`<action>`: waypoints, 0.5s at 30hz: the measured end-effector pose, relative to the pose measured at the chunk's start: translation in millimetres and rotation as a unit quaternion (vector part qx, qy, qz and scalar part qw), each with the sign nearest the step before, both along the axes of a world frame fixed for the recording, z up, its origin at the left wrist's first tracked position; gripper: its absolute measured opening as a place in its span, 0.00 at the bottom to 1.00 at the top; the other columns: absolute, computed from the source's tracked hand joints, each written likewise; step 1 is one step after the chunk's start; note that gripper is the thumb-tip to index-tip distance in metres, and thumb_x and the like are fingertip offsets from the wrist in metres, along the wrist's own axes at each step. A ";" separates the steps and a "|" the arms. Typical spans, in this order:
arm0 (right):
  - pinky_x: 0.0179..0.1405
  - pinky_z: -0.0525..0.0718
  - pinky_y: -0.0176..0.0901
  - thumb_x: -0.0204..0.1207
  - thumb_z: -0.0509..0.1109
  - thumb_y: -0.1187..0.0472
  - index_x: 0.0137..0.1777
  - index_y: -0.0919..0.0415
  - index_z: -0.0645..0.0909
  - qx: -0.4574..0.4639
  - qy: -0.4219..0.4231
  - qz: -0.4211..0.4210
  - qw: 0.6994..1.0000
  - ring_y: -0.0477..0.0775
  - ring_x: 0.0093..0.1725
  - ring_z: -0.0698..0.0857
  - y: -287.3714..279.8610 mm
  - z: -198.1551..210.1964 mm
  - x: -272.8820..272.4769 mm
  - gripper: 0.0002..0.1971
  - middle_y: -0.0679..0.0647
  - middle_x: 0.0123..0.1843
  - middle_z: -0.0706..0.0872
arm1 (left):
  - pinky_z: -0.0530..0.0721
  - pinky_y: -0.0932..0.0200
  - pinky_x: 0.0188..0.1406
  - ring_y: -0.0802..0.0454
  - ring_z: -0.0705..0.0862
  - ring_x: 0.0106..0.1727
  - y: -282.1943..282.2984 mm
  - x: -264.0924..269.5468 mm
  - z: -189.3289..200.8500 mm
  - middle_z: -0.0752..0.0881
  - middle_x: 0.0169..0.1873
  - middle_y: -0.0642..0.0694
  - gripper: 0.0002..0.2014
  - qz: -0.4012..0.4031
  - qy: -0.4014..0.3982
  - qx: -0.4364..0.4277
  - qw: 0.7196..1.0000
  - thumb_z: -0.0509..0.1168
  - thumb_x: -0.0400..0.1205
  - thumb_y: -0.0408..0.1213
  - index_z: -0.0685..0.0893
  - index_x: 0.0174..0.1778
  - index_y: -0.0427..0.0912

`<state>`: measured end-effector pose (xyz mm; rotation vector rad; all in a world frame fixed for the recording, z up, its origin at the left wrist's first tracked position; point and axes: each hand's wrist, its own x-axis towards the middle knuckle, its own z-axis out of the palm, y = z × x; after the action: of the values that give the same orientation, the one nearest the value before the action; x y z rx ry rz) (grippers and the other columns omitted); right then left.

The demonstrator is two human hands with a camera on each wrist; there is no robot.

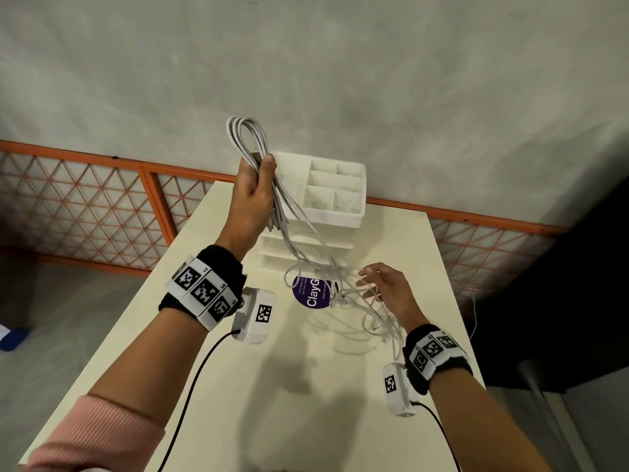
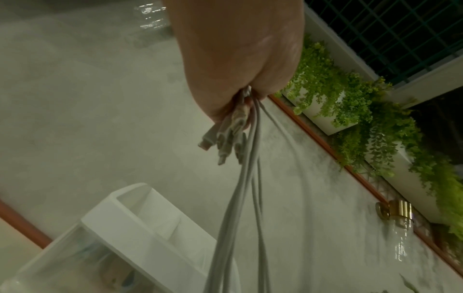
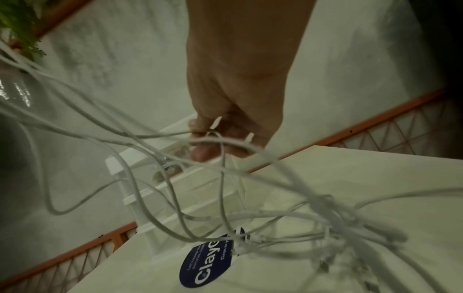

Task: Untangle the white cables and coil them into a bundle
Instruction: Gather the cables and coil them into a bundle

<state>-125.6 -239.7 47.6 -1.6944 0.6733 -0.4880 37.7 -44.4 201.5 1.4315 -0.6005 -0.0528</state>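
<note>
My left hand point(image 1: 255, 185) is raised above the table and grips a folded bunch of white cables point(image 1: 245, 134), whose loops stick up above the fist. In the left wrist view several connector ends point(image 2: 225, 138) poke out below the left hand point(image 2: 238, 59), and strands point(image 2: 240, 198) hang down from it. They run into a loose tangle point(image 1: 354, 301) hanging just over the table. My right hand point(image 1: 384, 284) sits in that tangle with fingers spread and relaxed. In the right wrist view strands lie across the fingers point(image 3: 200, 154) of the right hand point(image 3: 238, 89), above the knot point(image 3: 325, 228).
A white compartment organizer point(image 1: 340, 189) with drawers stands at the far end of the cream table point(image 1: 306, 386), right behind the hanging cables. A round purple sticker point(image 1: 311, 294) lies on the tabletop under the tangle. An orange lattice fence point(image 1: 85, 206) borders the floor beyond.
</note>
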 end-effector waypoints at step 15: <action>0.57 0.81 0.35 0.83 0.61 0.67 0.64 0.71 0.80 -0.035 0.107 0.184 0.977 0.61 0.62 0.85 30.3 32.3 44.6 0.14 0.67 0.64 0.84 | 0.71 0.73 0.33 0.65 0.70 0.28 -9.0 -34.3 5.6 0.66 0.29 0.56 0.10 -0.126 -0.026 0.034 0.991 0.53 0.88 0.42 0.73 0.41 0.50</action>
<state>-81.1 -209.5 79.9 -1.9031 0.4815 -0.0684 3.4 -53.4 207.1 1.4203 -0.8274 -0.2379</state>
